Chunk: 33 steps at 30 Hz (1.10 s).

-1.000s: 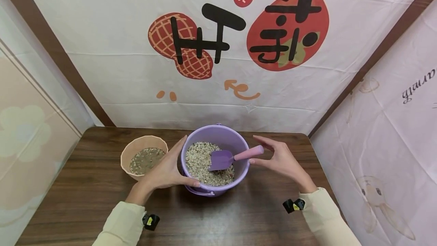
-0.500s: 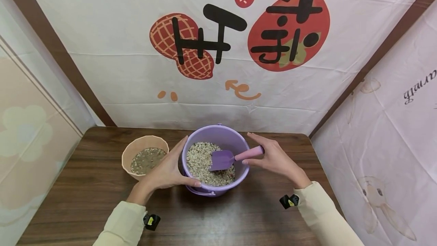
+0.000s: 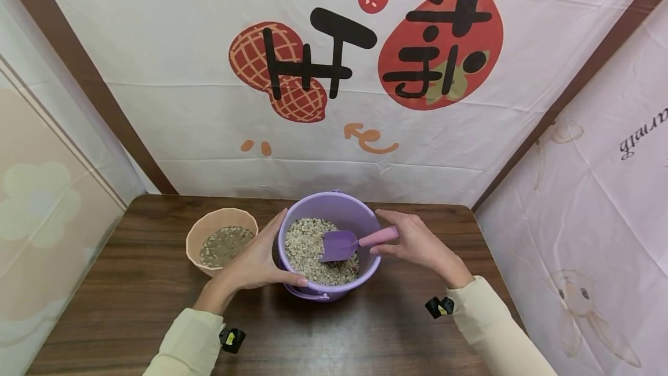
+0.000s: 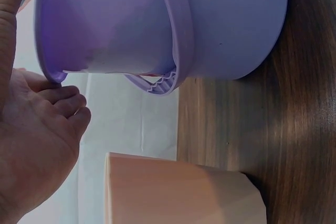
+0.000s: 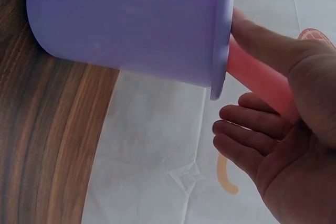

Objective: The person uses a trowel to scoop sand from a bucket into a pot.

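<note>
A purple bucket [image 3: 331, 295] stands on the wooden table, part filled with pale, coarse grains [image 3: 308, 242]. On the grains lies a small shovel [image 3: 340, 245] with a purple blade, its pink handle [image 3: 377, 237] leaning over the right rim. My left hand [image 3: 254, 260] holds the bucket's left side, thumb over the near rim and fingers along the far left. Around the shovel handle's end is my right hand [image 3: 417, 242], with thumb and fingers at the right rim. In the right wrist view its fingers [image 5: 247, 124] are loosely extended, not wrapped round the handle [image 5: 262, 85].
Left of the bucket stands a peach-coloured bowl [image 3: 200, 231], holding murky brownish contents with grains. The bucket's handle [image 3: 308, 294] hangs down on the near side. A white printed cloth [image 3: 334, 173] rises behind the table [image 3: 334, 341], and cloth walls flank both sides.
My right hand has moved left, from beside the bucket to its right rim, and now surrounds the shovel handle's end. The left hand, bucket and shovel look unchanged.
</note>
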Each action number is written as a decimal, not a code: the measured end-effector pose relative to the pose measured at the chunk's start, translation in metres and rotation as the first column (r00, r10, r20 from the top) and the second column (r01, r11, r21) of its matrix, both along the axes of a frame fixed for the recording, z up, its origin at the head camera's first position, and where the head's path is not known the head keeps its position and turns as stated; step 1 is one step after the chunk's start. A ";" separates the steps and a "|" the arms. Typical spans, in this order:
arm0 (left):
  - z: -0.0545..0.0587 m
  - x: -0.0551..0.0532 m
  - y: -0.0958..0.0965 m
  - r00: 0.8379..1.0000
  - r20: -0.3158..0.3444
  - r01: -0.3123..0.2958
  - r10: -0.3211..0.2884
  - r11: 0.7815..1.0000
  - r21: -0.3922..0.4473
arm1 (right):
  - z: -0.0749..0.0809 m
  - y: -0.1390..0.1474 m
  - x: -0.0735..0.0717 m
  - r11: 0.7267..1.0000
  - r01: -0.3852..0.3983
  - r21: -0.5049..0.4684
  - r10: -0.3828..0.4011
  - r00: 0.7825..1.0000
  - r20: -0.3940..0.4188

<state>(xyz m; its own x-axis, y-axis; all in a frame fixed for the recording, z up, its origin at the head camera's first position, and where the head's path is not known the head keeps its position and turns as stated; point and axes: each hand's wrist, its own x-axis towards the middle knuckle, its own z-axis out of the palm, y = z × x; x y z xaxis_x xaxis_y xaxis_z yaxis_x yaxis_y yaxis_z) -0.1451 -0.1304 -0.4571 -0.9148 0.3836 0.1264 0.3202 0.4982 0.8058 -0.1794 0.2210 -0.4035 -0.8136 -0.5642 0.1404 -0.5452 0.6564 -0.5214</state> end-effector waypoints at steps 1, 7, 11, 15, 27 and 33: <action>0.000 0.000 0.000 1.000 0.000 -0.001 0.001 1.000 -0.002 | 0.000 0.000 0.000 1.000 -0.010 -0.005 0.010 1.000 -0.003; 0.000 0.001 0.000 1.000 0.003 -0.004 0.004 1.000 -0.012 | -0.001 -0.002 -0.001 0.997 -0.069 -0.036 0.067 0.997 -0.038; 0.001 0.001 0.000 1.000 0.004 -0.009 0.009 1.000 -0.019 | 0.000 -0.003 0.001 0.997 -0.068 -0.037 0.065 0.996 -0.066; 0.000 0.002 0.000 1.000 0.007 -0.010 0.010 1.000 -0.017 | 0.000 -0.004 0.004 0.997 -0.068 -0.037 0.064 0.993 -0.096; -0.001 0.002 0.000 1.000 0.008 -0.013 0.013 1.000 -0.008 | -0.002 -0.008 0.011 0.992 -0.123 -0.036 0.116 0.982 -0.146; -0.001 0.002 0.000 1.000 0.004 -0.015 0.015 1.000 -0.008 | -0.005 -0.008 0.014 0.992 -0.099 -0.078 0.083 0.978 -0.191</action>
<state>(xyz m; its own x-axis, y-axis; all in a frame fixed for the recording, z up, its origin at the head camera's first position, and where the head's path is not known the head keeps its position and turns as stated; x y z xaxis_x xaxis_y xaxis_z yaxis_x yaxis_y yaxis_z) -0.1434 -0.1299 -0.4585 -0.9211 0.3706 0.1192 0.3089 0.5094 0.8032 -0.1652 0.2129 -0.4084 -0.7140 -0.6138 0.3368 -0.6939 0.5565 -0.4570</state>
